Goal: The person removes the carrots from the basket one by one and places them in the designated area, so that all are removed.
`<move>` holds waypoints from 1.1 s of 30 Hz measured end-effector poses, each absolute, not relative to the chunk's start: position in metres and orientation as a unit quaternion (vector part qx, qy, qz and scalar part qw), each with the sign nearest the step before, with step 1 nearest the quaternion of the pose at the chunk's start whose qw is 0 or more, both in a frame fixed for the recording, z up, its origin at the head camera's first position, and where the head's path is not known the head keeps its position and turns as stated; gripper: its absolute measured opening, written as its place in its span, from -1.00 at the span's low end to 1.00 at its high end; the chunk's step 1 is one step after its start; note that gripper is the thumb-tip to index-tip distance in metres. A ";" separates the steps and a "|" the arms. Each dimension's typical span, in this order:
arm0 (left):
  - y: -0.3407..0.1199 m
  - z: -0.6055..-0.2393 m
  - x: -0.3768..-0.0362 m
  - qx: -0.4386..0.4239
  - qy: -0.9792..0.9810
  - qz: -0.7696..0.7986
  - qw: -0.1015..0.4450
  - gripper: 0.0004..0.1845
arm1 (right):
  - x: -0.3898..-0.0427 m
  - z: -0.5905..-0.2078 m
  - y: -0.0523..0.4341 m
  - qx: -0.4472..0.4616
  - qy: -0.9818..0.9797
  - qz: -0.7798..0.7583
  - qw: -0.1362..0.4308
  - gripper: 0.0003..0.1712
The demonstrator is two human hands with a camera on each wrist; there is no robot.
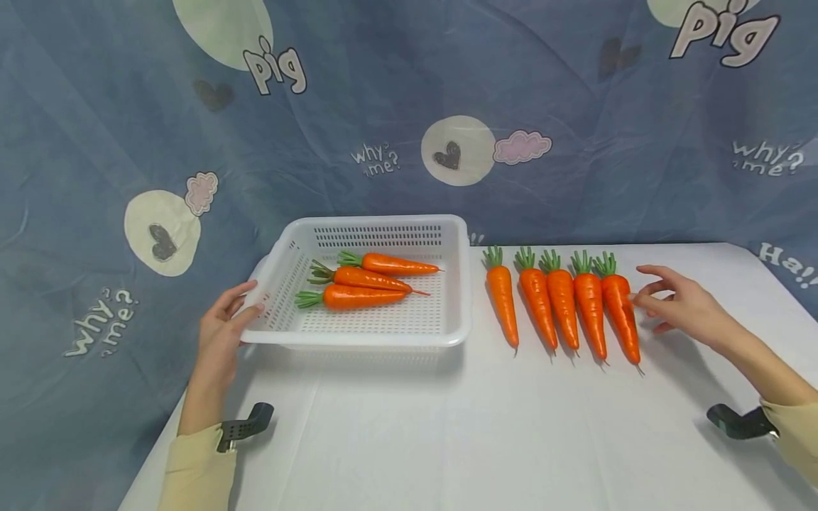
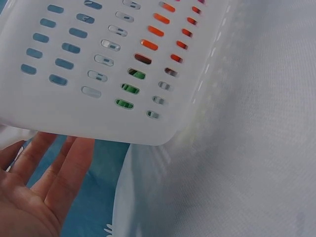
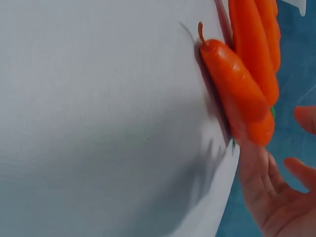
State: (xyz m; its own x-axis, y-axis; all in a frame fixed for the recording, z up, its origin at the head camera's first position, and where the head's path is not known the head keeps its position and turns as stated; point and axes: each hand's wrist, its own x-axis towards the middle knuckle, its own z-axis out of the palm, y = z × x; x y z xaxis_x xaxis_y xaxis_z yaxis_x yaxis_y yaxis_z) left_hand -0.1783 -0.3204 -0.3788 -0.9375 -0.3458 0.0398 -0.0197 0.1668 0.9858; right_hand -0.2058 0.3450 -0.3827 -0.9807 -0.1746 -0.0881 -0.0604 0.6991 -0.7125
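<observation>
- Here, the rightmost carrot [image 1: 622,316] of a row of 5 lies on a white table [image 1: 447,426], its green top pointing away from the person and its tip toward them.
- The right hand [image 1: 677,305] rests on the table just beside this carrot, fingers spread and relaxed, with a fingertip touching the carrot's upper side; it grips nothing.
- In the right wrist view the same carrot [image 3: 237,84] lies against its neighbour, with the palm [image 3: 276,197] open just beside it.
- The other 4 carrots [image 1: 549,301] lie side by side to the left, near one another and roughly parallel.
- Further left sits a white slotted basket [image 1: 454,284] holding 3 carrots [image 1: 358,284] that lie crosswise.
- The left hand [image 1: 220,330] touches the basket's near left corner, thumb on the rim, fingers nearly straight.
- Behind the table hangs a blue cloth [image 1: 96,142] printed with hearts and words.
</observation>
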 end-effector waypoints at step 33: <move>-0.322 -0.380 -0.179 0.123 -0.752 -0.636 0.125 -0.50 | -0.181 -0.341 0.237 -0.236 0.910 -0.340 0.006 -0.39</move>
